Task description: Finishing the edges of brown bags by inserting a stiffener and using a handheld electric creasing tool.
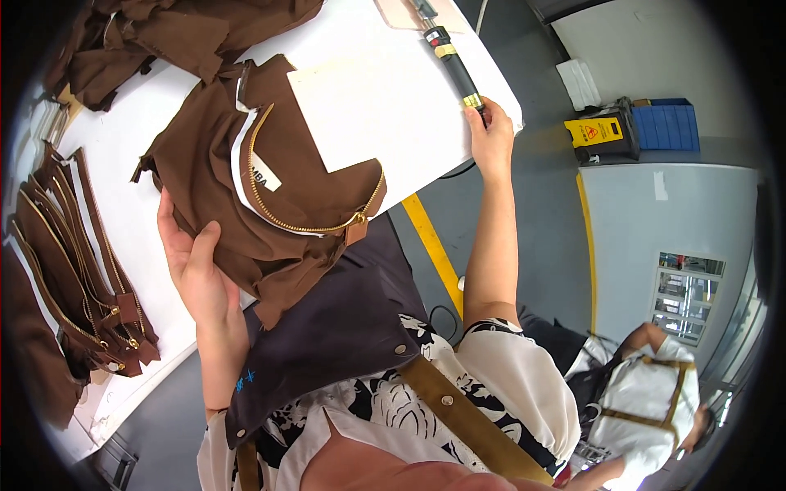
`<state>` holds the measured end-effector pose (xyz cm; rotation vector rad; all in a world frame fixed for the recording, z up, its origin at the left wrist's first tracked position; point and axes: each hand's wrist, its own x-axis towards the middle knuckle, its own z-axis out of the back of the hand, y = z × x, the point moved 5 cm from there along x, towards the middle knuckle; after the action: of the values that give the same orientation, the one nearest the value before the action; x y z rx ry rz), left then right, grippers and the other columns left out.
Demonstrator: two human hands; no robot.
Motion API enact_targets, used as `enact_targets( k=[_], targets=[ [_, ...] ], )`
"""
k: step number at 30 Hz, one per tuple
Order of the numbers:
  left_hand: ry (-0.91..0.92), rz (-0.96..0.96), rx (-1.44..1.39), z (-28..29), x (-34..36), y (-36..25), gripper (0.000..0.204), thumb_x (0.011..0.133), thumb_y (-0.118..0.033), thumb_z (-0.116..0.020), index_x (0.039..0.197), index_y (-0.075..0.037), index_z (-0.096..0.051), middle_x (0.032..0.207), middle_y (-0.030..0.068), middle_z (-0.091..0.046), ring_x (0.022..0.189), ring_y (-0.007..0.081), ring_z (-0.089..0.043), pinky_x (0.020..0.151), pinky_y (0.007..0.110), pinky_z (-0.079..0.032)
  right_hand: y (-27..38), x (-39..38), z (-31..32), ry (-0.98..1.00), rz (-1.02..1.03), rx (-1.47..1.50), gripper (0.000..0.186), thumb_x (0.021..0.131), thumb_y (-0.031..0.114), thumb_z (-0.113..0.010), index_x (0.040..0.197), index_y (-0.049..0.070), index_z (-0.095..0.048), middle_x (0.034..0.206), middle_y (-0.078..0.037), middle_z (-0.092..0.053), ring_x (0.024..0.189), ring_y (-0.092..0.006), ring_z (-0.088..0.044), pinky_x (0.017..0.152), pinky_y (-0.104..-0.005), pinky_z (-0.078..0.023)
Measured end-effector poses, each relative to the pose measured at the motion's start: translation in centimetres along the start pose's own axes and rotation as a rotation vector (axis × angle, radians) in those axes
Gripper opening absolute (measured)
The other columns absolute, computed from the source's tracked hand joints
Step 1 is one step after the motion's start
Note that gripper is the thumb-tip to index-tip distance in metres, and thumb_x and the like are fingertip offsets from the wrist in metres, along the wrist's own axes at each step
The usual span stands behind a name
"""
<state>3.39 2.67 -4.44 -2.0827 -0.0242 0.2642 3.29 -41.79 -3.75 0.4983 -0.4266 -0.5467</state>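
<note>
A brown fabric piece (205, 155) with a curved gold zipper (282, 222) and white edging lies over the near table edge, part of it hanging down. My left hand (201, 258) grips its left side, thumb on top and the other fingers partly hidden under the cloth. At the zipper's end is a brown tab (356, 232); a small white label (265, 173) shows inside the curve. My right hand (493, 135), at the table's right edge, is closed round the lower end of a black rod-shaped hand tool (460, 72) with a metal front end.
A white sheet (340, 114) lies partly against the brown fabric. More brown cloth (164, 37) is heaped at the far left, and several zippered brown pieces (74, 262) lie along the left. Off the table stand a yellow sign (594, 132) and a blue bin (667, 124); another person (643, 401) is at lower right.
</note>
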Motion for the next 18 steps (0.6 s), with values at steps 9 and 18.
enact_targets(
  k=[9, 18],
  targets=[
    [0.002, 0.009, -0.013, -0.1, 0.2, 0.2, 0.071, 0.084, 0.013, -0.048, 0.153, 0.000, -0.032, 0.157, 0.0158, -0.036, 0.144, 0.0259, -0.038, 0.119, 0.038, -0.030, -0.1, 0.5, 0.6, 0.058, -0.040, 0.141, 0.040, 0.095, 0.021, -0.067, 0.125, -0.005, -0.065, 0.093, -0.013, -0.069, 0.084, -0.0189, -0.062, 0.081, -0.0319, -0.051],
    [0.012, 0.001, -0.031, 0.4, 0.2, 0.3, 0.072, 0.084, 0.014, -0.049, 0.153, 0.000, -0.032, 0.156, 0.0162, -0.038, 0.142, 0.0259, -0.040, 0.118, 0.037, -0.032, 0.0, 0.4, 0.9, 0.056, -0.110, 0.249, 0.042, 0.097, 0.023, -0.066, 0.126, -0.006, -0.064, 0.094, -0.009, -0.070, 0.085, -0.0154, -0.063, 0.081, -0.0295, -0.051]
  ],
)
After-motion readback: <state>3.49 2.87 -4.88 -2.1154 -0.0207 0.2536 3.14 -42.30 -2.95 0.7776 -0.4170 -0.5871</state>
